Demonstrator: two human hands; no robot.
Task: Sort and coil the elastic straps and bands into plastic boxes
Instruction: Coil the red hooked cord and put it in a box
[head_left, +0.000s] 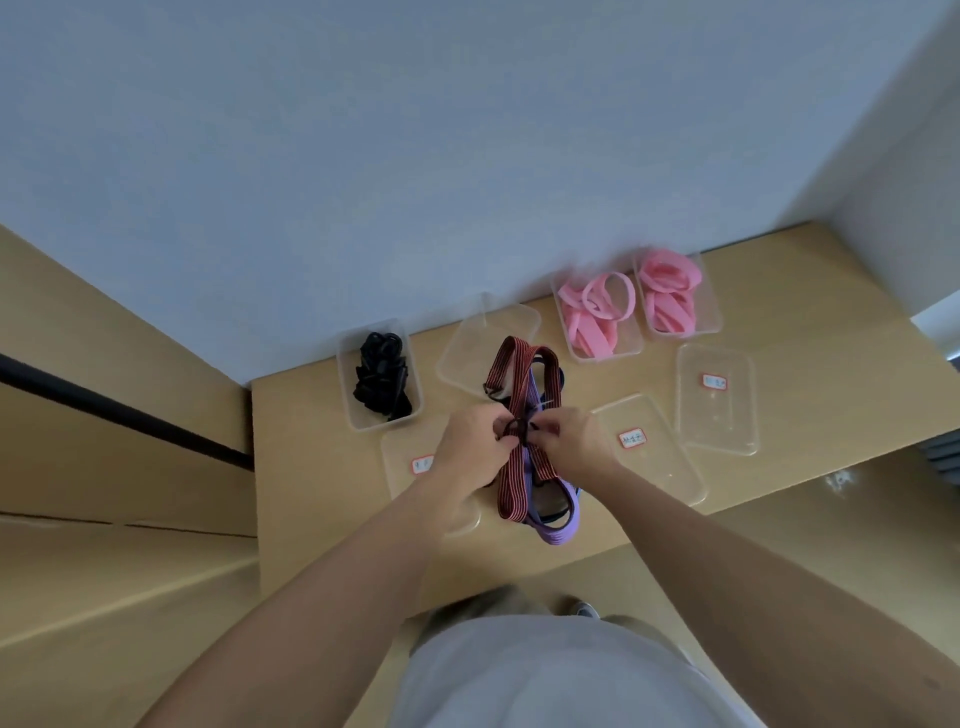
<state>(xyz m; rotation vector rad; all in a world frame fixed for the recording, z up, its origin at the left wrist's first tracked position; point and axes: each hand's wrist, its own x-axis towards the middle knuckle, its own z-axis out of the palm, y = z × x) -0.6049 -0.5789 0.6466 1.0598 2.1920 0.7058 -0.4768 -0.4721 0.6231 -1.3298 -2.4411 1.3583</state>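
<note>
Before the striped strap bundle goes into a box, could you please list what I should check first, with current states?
1. Hold on bundle: left grip and right grip pinch the red-and-black striped elastic straps at mid-length: ok.
2. Thin black loop round the bundle's middle, fully secured: cannot tell.
3. Purple elastic strap gathered in: not ok, its near end loops out loose.
4. Empty clear plastic box behind the bundle, free to receive it: ok.
5. Clear plastic box of black bands kept unmixed: ok.
</note>
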